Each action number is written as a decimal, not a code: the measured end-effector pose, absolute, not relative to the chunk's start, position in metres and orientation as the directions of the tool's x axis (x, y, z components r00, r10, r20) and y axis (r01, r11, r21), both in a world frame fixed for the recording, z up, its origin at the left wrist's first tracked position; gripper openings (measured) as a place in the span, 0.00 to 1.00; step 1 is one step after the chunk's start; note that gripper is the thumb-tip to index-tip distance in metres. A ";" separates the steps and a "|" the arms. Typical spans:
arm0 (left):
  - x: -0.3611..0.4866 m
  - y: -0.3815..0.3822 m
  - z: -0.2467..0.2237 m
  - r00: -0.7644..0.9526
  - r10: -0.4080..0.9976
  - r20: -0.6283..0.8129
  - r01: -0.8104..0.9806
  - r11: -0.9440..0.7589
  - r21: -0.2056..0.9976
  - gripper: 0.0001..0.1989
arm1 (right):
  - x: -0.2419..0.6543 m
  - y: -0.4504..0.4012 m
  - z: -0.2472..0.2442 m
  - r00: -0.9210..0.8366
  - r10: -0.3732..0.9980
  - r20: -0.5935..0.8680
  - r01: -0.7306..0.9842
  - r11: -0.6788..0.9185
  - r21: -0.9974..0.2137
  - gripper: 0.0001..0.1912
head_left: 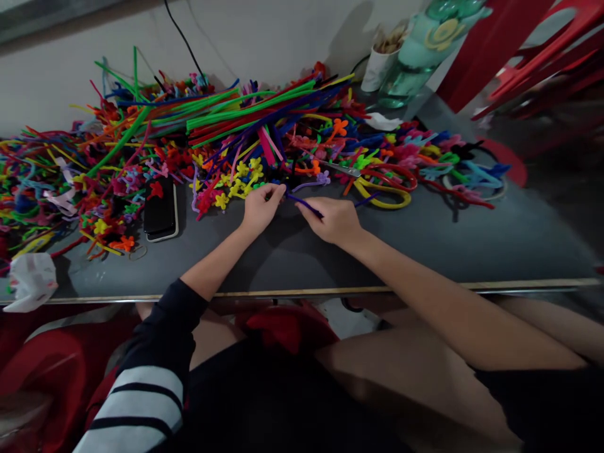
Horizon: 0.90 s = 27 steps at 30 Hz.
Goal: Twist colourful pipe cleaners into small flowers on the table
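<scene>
A dark purple pipe cleaner [306,205] was held above the dark gray tabletop [226,264], close to the middle of its near side. One end was pinched by the left hand [260,209], whose thumb and forefinger were closed together on it. Farther along, it was gripped by the right hand [334,220], with the thumb and curled fingers clamped on it, and a short span was left exposed between the two. At the back, near the wall, a white cup [376,70] was stood upright, packed with thin brownish sticks [391,40] whose tops were shown above the rim; what they were could not be told. Just beside it, a translucent green bottle [406,70] with a yellow emblem was placed, and liquid could be seen in its lower part. Much of the tabletop was covered by a heap of colorful pipe cleaners [264,108], with straight lengths laid across the top and small twisted flowers mixed in. Yellow flowers [243,184] were gathered by the left hand, and a lilac flower [323,178] was set beyond the right. Scissors [348,170] with red and yellow handles were laid at the heap's front edge. A dark phone [159,212] was rested farther left, and a crumpled white wrapper [32,278] was left at the near left edge.
</scene>
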State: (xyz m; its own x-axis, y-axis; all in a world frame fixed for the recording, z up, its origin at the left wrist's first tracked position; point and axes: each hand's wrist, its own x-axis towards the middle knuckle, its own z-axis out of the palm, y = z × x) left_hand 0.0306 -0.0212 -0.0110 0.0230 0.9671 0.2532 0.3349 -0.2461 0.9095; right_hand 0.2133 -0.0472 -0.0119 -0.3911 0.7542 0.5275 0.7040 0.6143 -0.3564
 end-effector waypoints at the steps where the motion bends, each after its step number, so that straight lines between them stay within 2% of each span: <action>1: 0.032 -0.021 -0.012 0.013 0.968 0.249 0.324 -0.240 0.915 0.16 | 0.216 -0.049 -0.012 -0.387 0.753 0.532 0.706 0.614 -0.354 0.17; 7: 0.031 -0.023 -0.008 0.067 0.972 0.225 0.313 -0.234 0.920 0.16 | 0.211 -0.041 -0.009 -0.397 0.713 0.577 0.698 0.644 -0.315 0.19; 10: 0.029 -0.022 -0.008 0.045 0.979 0.199 0.277 -0.204 0.939 0.17 | 0.205 -0.027 -0.006 -0.340 0.722 0.602 0.704 0.620 -0.346 0.18; 14: 0.027 -0.019 -0.008 0.044 0.971 0.233 0.283 -0.236 0.930 0.16 | 0.202 -0.013 -0.002 -0.265 0.743 0.614 0.708 0.583 -0.400 0.17; 18: 0.019 -0.018 -0.005 0.118 0.962 0.245 0.311 -0.270 0.911 0.17 | 0.203 -0.013 0.000 -0.225 0.730 0.646 0.694 0.585 -0.419 0.15; 23: 0.007 -0.015 -0.003 0.374 0.914 0.159 0.215 -0.252 0.943 0.22 | 0.202 -0.016 0.002 -0.132 0.773 0.621 0.660 0.536 -0.527 0.13; 27: 0.008 -0.015 -0.001 0.462 0.874 0.149 0.189 -0.262 0.947 0.23 | 0.194 -0.020 0.002 -0.055 0.836 0.545 0.519 0.491 -0.700 0.11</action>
